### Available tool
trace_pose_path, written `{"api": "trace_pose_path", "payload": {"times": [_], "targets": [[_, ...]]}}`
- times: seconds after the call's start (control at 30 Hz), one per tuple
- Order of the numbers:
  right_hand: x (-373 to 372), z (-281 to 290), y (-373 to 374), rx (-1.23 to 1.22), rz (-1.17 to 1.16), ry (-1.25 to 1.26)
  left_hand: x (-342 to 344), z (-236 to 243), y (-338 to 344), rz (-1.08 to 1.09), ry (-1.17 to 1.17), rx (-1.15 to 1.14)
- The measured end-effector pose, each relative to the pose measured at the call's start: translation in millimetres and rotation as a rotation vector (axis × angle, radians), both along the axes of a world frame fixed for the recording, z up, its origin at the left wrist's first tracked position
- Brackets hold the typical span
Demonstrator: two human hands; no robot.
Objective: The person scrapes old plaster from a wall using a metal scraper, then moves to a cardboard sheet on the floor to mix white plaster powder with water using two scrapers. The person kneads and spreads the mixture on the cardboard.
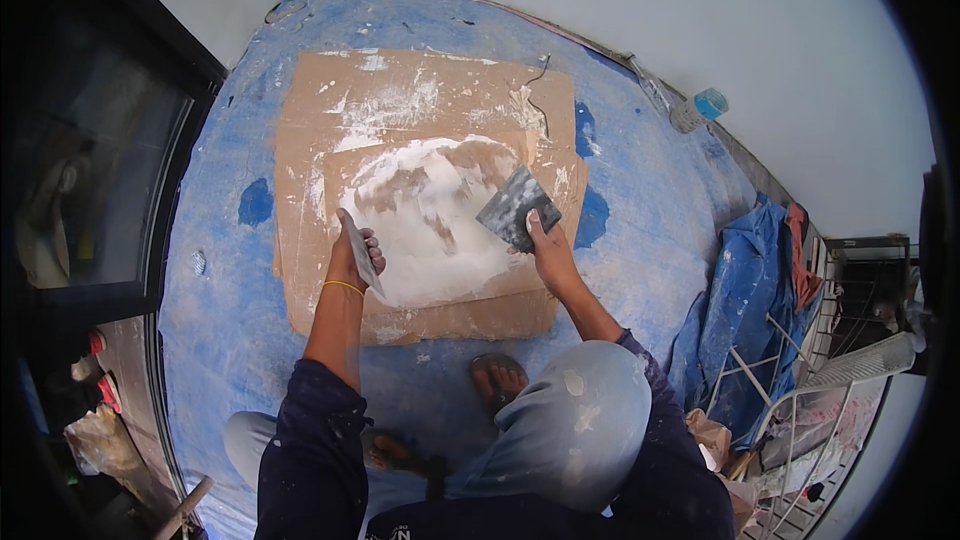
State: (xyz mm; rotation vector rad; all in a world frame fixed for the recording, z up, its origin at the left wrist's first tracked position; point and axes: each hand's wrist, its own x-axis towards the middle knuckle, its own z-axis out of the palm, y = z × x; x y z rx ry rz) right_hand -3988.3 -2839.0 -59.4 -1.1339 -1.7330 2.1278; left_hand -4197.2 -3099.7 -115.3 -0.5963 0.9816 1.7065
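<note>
My left hand (pixel 341 260) is closed around a thin grey flat plate (pixel 361 252), seen nearly edge-on, with its lower corner pointing down at the white patch. In my right hand (pixel 551 252), pinched at one corner under the thumb, is a dark square plate (pixel 510 208) smeared with white. Both plates are held apart, at either side of a broad spread of white powder or paste (pixel 430 265); which of the two it is I cannot tell. The spread lies on a sheet of brown cardboard (pixel 345 175), its surface streaked so that brown shows through.
Under it lies a larger cardboard sheet (pixel 310 90) on a blue floor covering (pixel 225 280). A clear plastic container (pixel 690 117) leans by the far right wall. Blue cloth (pixel 745 290) and a white metal rack (pixel 850 370) stand at right. A dark-framed door (pixel 150 150) is at left.
</note>
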Motion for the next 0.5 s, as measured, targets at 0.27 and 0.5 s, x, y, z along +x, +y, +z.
{"api": "trace_pose_path", "payload": {"times": [0.27, 0.5], "targets": [[0.3, -18.5, 25.5, -0.134, -0.129, 0.177, 82.8, 43.8, 140.3, -0.023, 0.167, 0.018], [-39.6, -25.3, 35.3, 0.193, -0.136, 0.174, 72.7, 75.9, 125.6, 0.065, 0.437, -0.011]]}}
